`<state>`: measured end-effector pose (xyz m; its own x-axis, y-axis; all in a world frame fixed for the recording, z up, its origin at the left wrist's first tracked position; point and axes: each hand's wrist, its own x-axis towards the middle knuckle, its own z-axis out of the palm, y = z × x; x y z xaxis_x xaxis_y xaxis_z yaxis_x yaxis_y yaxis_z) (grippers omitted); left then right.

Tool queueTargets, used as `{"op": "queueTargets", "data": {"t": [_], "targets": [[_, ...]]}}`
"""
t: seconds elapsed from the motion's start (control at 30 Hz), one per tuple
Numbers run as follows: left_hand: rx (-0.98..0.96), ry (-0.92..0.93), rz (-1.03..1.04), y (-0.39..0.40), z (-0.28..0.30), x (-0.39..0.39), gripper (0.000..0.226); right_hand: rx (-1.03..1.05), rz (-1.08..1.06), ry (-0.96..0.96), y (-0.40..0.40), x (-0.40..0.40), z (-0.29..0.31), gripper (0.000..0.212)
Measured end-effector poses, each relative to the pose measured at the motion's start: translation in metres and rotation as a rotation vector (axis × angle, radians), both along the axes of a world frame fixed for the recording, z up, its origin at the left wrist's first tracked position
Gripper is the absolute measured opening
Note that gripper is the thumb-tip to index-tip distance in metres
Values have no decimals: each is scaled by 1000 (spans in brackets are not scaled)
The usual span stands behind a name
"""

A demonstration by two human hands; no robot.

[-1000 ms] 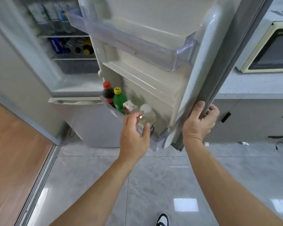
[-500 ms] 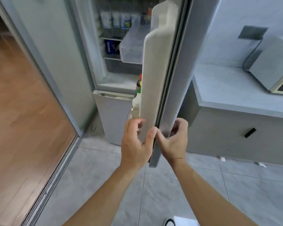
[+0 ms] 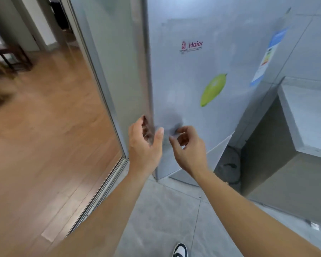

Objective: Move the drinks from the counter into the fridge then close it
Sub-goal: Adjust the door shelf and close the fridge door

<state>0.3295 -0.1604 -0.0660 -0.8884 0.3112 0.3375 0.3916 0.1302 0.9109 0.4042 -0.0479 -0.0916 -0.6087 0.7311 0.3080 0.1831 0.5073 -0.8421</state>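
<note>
The grey fridge door (image 3: 189,75), with a red logo and a green fruit sticker (image 3: 213,89), faces me and looks shut against the fridge. The drinks are hidden behind it. My left hand (image 3: 145,145) hovers at the door's left edge near its lower part, fingers relaxed and bent, holding nothing. My right hand (image 3: 189,151) is just to the right, close to the door's front, fingers loosely curled and empty.
A grey counter (image 3: 308,112) stands at the right, with a dark round object (image 3: 228,164) on the floor between it and the fridge. A glass sliding door and its floor track (image 3: 107,101) run along the left. Beyond lies wood floor (image 3: 44,145) with a dark stool (image 3: 13,56).
The open door swung shut, hiding the bottles and shelves. My right hand let go of the door edge; both hands now sit in front of the door.
</note>
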Motion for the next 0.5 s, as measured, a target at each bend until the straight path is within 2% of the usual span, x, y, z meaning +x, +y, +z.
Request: {"op": "queueTargets", "data": {"t": [0.33,0.5], "targets": [[-67,-63,145,59,2,-144,56,-32,31,41,81,-105,8,19],[-126,-36,47,81,4,-207,46,28,24,-35,106,-143,18,19]]}}
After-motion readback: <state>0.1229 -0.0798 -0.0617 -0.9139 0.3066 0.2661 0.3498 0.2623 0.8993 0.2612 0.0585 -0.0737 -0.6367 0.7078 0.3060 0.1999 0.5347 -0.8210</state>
